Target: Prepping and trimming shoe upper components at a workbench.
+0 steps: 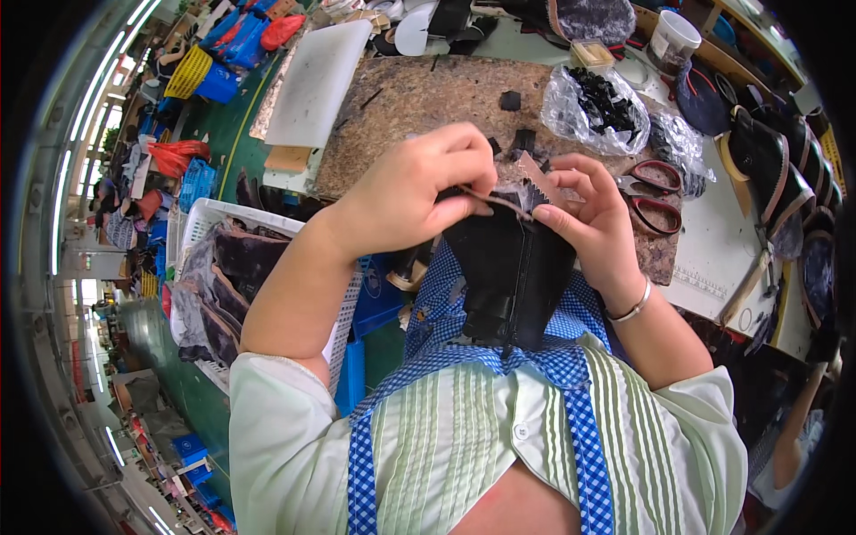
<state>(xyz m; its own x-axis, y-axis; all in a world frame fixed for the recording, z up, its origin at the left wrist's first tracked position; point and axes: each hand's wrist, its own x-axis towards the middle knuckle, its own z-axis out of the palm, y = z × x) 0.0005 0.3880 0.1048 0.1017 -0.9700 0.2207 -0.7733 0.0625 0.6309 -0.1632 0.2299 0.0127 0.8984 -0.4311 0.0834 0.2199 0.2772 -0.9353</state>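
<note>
A black boot shaft (490, 267) with a zipper (524, 283) down it rests on my lap, against a blue checked apron (437, 294). At its top edge my left hand (432, 183) is closed, thumb and fingers pinching the thin brownish rim. My right hand (593, 209) grips the same edge from the other side with its thumb. A tan strip with a zigzag edge (537, 178) stands up by the right fingers. Part of the top opening is hidden behind my fingers.
Red-handled scissors (657, 192) lie right of my right hand on the mottled board (401, 107). Beyond are a plastic bag of small black pieces (597, 107) and a white bucket (673, 43). A white crate (201, 218) of dark pieces stands left; boots (771, 169) lie right.
</note>
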